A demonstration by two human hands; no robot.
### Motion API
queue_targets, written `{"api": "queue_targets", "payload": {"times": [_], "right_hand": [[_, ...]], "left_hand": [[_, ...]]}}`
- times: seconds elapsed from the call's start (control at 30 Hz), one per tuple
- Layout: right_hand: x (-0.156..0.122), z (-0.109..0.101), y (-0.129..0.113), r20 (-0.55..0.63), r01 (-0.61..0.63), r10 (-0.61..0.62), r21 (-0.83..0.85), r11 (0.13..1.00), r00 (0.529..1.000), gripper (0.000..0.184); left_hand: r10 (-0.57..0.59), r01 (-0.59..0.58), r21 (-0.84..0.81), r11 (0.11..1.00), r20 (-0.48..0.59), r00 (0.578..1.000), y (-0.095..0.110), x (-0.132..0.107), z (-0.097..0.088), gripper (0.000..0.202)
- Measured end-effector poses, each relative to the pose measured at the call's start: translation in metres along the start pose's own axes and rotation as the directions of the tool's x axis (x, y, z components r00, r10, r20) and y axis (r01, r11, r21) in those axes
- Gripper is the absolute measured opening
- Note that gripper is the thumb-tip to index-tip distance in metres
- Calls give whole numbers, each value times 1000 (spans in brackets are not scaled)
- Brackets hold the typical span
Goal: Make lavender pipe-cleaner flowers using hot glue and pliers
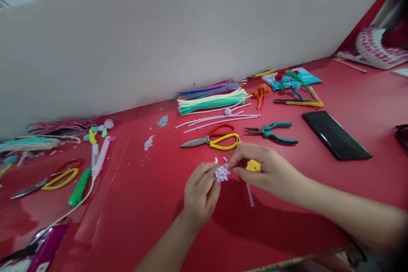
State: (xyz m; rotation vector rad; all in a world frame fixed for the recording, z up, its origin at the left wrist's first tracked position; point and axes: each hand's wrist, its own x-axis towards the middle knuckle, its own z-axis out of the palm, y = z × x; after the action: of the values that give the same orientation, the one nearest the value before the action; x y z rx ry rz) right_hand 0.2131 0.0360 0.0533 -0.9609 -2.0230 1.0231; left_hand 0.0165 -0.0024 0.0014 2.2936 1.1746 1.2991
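Observation:
My left hand (199,195) pinches a small lilac cluster of fuzzy petals (222,173), which looks made of chenille stem. Thumb and fingertips of my right hand (264,168) are pressed together just right of the cluster; what they grip is too small to make out. A tiny lilac piece (225,160) shows beside those fingertips. Under my right hand lies a yellow object (253,165), mostly covered, with a translucent stick (250,195) below it. Beyond my hands rest scissors with red and yellow handles (210,138) and teal-handled needle-nose pliers (270,131).
Bundles of chenille stems (212,102) lie near the white partition (191,29). A black phone (336,135) sits to the right. On the left are a second pair of scissors (60,179), a corded pink glue gun (101,157) and a green-handled tool (79,187).

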Motion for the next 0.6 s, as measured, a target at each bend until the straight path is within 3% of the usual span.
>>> {"api": "queue_targets", "payload": {"times": [0.13,0.3,0.6], "right_hand": [[-1,15,-5,-125,79,-76,17,997,989,11],[-5,25,4,-260,242,-233,2,970,937,11],[-2,28,17,-234,203,-207,-41,978,950,10]], "left_hand": [[4,-4,0,1000,-12,1000,-3,-1,-1,34],[-19,19,-4,1000,-15,1000,-6,1,-1,29],[-77,77,1,997,20,997,-8,1,6,23]]}}
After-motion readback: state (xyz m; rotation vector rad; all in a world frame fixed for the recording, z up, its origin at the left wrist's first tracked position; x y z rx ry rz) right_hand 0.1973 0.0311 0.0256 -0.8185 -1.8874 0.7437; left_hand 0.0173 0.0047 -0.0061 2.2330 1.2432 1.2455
